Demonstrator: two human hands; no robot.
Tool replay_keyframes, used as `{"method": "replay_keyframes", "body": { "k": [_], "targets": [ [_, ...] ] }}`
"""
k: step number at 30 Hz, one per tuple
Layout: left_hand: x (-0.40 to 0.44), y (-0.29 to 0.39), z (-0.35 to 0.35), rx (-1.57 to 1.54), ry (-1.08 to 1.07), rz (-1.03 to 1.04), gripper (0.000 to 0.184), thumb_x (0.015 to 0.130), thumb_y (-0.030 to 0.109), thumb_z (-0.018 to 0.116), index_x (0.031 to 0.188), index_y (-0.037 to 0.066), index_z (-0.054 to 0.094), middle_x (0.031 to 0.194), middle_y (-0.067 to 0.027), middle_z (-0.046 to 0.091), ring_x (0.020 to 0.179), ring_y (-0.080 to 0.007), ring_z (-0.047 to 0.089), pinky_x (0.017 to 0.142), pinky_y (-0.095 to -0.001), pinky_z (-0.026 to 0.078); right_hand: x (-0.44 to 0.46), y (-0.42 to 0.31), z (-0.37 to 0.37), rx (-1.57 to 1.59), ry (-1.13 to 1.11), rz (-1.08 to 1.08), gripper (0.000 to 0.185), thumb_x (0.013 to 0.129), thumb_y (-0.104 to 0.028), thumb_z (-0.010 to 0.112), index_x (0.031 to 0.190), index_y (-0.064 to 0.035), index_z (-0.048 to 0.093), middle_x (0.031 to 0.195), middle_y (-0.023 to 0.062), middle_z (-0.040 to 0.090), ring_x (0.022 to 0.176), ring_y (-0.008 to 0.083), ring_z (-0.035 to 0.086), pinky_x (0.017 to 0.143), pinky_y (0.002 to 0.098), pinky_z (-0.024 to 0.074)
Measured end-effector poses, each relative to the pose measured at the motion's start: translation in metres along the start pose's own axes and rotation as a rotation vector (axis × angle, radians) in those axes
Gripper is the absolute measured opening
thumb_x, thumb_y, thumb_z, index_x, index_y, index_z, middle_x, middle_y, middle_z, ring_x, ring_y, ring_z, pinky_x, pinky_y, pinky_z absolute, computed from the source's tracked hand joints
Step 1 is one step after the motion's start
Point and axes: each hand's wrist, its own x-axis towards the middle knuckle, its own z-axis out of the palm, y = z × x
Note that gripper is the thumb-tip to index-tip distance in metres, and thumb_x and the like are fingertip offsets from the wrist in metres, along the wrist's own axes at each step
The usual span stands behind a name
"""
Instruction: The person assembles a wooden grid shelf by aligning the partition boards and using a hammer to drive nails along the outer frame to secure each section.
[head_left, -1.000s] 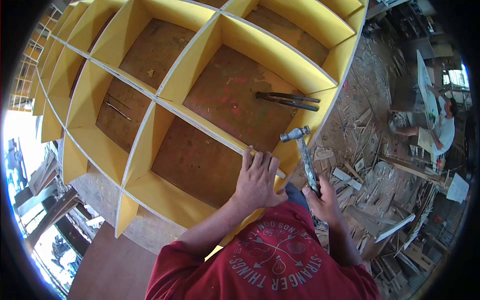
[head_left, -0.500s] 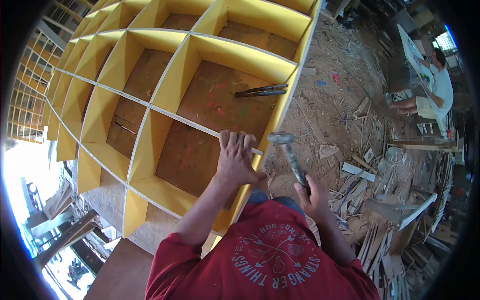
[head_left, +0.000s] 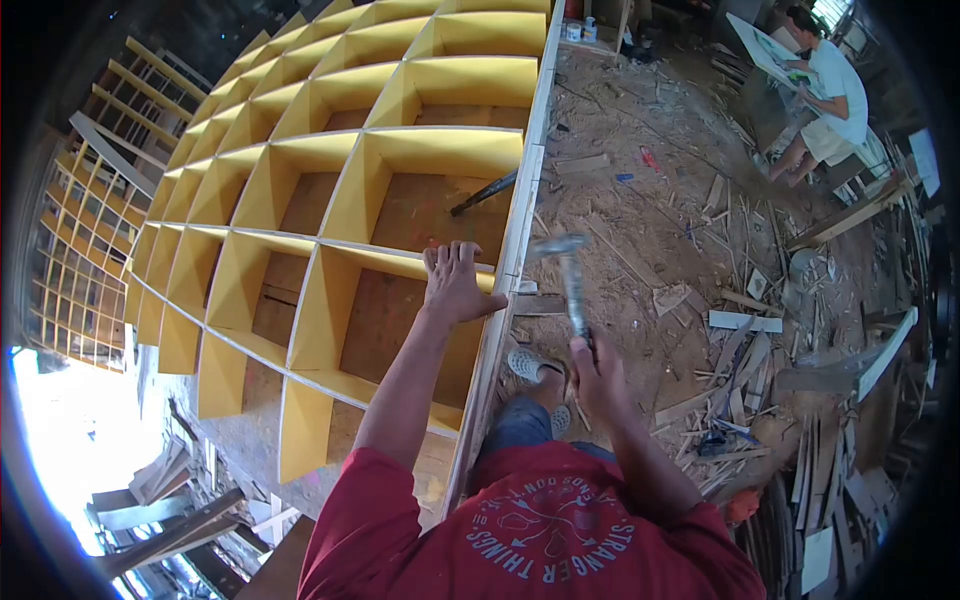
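Note:
A large curved wooden grid frame [head_left: 372,185], yellow inside its compartments and pale along the edges, stands in front of me. My left hand [head_left: 458,285] hooks its fingers over a divider by the long side board [head_left: 517,225], its thumb at that board. In my right hand [head_left: 598,372] is the handle of a hammer [head_left: 571,285]. The blurred hammer head is close beside the board's outer face; whether they touch I cannot tell. A dark long-handled tool [head_left: 484,192] leans inside the compartment beyond my left hand, partly hidden by the board.
Wood scraps [head_left: 745,322] and shavings litter the floor to the right. Farther back, a seated person [head_left: 832,95] works at a panel [head_left: 765,50]. Stacked boards [head_left: 815,490] are at the lower right. Another lattice frame [head_left: 85,255] is at far left.
My view has shifted, showing more of the side board's outer face and my feet. The hammer stays in my right hand, its head now beside the board. My left hand still holds the divider.

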Motion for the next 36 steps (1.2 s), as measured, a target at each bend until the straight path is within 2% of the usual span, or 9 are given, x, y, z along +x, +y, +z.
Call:
{"method": "replay_keyframes", "body": {
  "k": [3,6,10,12,20,23,24,31,36],
  "targets": [
    [0.003,0.005,-0.007,0.010,-0.113,-0.038,0.102,0.061,0.053,0.086,0.143,0.007,0.046,0.143,-0.0168,0.050,0.143,-0.0381,0.038,0.124,-0.0546,0.019,-0.013,0.019,0.011,0.614,0.169,0.123,0.033,0.114,-0.039,0.051,0.127,-0.0085,0.058,0.065,-0.0022,0.046,0.048,0.0109,0.050,0.042,0.0306,0.0442],
    [0.004,0.003,-0.003,0.012,-0.091,-0.021,0.117,0.061,0.052,0.089,0.156,0.007,0.036,0.156,-0.0197,0.042,0.150,-0.0404,0.033,0.126,-0.0560,0.016,-0.009,0.036,0.053,0.793,0.445,0.194,0.033,0.115,-0.040,0.047,0.111,-0.0076,0.050,0.072,-0.0009,0.047,0.044,0.0120,0.050,0.037,0.0297,0.0433],
    [0.007,0.006,-0.003,0.087,-0.184,-0.087,0.141,0.061,0.053,0.090,0.170,0.010,0.011,0.173,-0.0220,0.020,0.159,-0.0447,0.020,0.129,-0.0603,0.010,-0.017,0.059,0.105,0.702,0.205,0.190,0.033,0.115,-0.042,0.047,0.108,-0.0092,0.047,0.071,-0.0003,0.049,0.043,0.0120,0.049,0.036,0.0296,0.0441],
    [0.008,0.006,0.000,0.087,-0.170,-0.076,0.142,0.061,0.055,0.089,0.170,0.008,0.011,0.173,-0.0212,0.020,0.159,-0.0450,0.021,0.129,-0.0614,0.011,-0.019,0.061,0.115,0.660,0.025,0.184,0.032,0.115,-0.042,0.048,0.110,-0.0100,0.047,0.070,-0.0001,0.049,0.043,0.0119,0.050,0.036,0.0297,0.0449],
    [0.010,0.005,0.005,0.131,-0.197,-0.092,0.147,0.061,0.058,0.088,0.171,0.007,0.006,0.176,-0.0215,0.016,0.159,-0.0457,0.021,0.129,-0.0623,0.010,0.001,0.076,0.096,0.885,0.589,0.158,0.026,0.116,-0.037,0.046,0.117,-0.0115,0.049,0.069,-0.0018,0.048,0.046,0.0121,0.048,0.040,0.0318,0.0449],
    [0.013,0.003,0.005,0.127,-0.191,-0.084,0.148,0.061,0.058,0.088,0.171,0.007,0.004,0.176,-0.0217,0.015,0.159,-0.0458,0.021,0.129,-0.0624,0.010,-0.014,0.070,0.125,0.613,0.009,0.260,0.026,0.116,-0.037,0.047,0.119,-0.0114,0.050,0.069,-0.0020,0.048,0.046,0.0118,0.048,0.040,0.0324,0.0449],
    [0.012,0.004,0.004,0.129,-0.201,-0.091,0.148,0.061,0.058,0.088,0.171,0.007,0.004,0.176,-0.0219,0.014,0.159,-0.0459,0.020,0.129,-0.0623,0.010,-0.019,0.064,0.124,0.669,0.022,0.313,0.028,0.115,-0.039,0.047,0.122,-0.0113,0.050,0.069,-0.0020,0.048,0.045,0.0116,0.048,0.040,0.0312,0.0451],
    [0.012,0.003,0.004,0.113,-0.192,-0.099,0.147,0.061,0.055,0.090,0.171,0.009,0.004,0.175,-0.0223,0.015,0.159,-0.0466,0.019,0.129,-0.0623,0.011,0.003,0.061,0.108,0.925,0.634,0.183,0.028,0.116,-0.038,0.047,0.105,-0.0120,0.048,0.072,-0.0009,0.049,0.044,0.0122,0.047,0.035,0.0301,0.0420],
    [0.014,0.007,-0.002,0.108,-0.229,-0.089,0.147,0.060,0.054,0.090,0.171,0.009,0.005,0.175,-0.0220,0.015,0.159,-0.0464,0.019,0.129,-0.0619,0.011,-0.019,0.055,0.115,0.695,0.040,0.296,0.024,0.116,-0.033,0.046,0.110,-0.0104,0.049,0.071,-0.0011,0.048,0.047,0.0108,0.048,0.036,0.0295,0.0414]
  ]
}}
